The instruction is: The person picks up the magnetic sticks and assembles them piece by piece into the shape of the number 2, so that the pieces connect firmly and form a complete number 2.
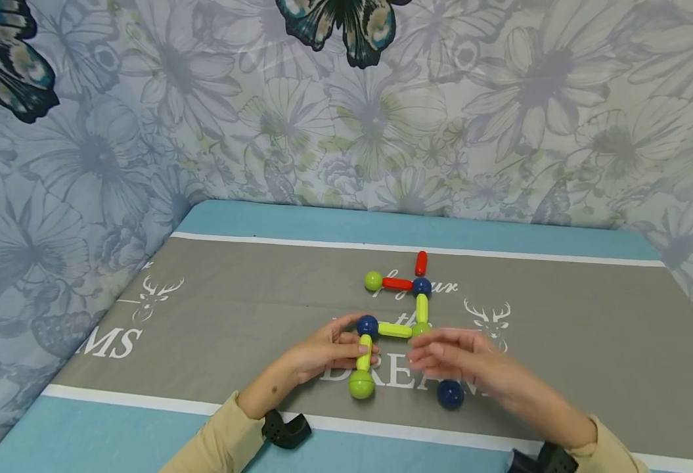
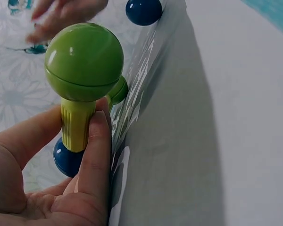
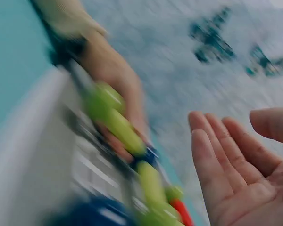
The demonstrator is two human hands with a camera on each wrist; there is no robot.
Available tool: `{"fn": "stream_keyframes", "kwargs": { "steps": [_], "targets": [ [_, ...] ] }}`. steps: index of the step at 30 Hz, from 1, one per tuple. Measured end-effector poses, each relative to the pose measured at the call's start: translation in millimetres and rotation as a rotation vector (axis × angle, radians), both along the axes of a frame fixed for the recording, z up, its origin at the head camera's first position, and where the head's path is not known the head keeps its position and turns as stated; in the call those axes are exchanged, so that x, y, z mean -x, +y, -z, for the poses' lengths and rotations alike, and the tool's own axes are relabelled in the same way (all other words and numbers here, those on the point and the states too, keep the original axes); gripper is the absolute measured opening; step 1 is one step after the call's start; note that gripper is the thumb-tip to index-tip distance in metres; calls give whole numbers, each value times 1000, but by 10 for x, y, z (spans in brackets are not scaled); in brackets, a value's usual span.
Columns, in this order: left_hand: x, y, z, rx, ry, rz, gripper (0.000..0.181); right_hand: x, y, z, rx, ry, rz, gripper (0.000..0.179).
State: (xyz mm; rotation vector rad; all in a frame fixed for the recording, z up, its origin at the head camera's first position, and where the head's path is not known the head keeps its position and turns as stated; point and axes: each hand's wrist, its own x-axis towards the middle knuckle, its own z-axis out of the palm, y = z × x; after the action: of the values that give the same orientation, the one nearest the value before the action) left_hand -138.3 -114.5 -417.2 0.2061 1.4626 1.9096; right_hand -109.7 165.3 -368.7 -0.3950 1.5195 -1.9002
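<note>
My left hand (image 1: 316,351) grips a yellow-green toy rod (image 1: 363,358) between thumb and fingers. A green ball (image 1: 360,385) caps the rod's near end, and a blue ball (image 1: 367,326) joins its far end. From that blue ball a second yellow-green rod (image 1: 395,330) runs right to another green ball (image 1: 420,328), partly hidden by my right fingertips in the head view. A third yellow-green rod (image 1: 422,307) leads up to a blue ball (image 1: 421,287). My right hand (image 3: 245,174) holds nothing, its fingers extended beside the chain.
A red rod (image 1: 397,284) links the upper blue ball to a green ball (image 1: 372,281); another red rod (image 1: 421,263) points away from it. A loose blue ball (image 1: 450,394) lies below my right hand. Everything rests on a grey printed mat (image 1: 251,276) over a blue table (image 1: 115,427).
</note>
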Motion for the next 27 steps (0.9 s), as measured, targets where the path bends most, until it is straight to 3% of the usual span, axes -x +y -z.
{"fn": "stream_keyframes", "kwargs": {
  "steps": [5,8,13,18,22,27],
  "targets": [
    [4,-6,-6,4,20,4,64,659,198,22,-89,157,256,31],
    [2,-6,0,2,17,8,65,1020,263,128,-228,275,310,39],
    [-12,-7,1,-2,2,3,65,1438,273,294,-414,401,242,40],
    [-10,-16,6,-9,0,5,65,1729,191,409,-416,540,125,38],
    [-1,-19,16,-13,-2,7,66,1853,184,470,-427,637,33,34],
    [6,-24,32,-16,-2,11,66,1850,266,506,-475,752,-38,30]
  ]
}}
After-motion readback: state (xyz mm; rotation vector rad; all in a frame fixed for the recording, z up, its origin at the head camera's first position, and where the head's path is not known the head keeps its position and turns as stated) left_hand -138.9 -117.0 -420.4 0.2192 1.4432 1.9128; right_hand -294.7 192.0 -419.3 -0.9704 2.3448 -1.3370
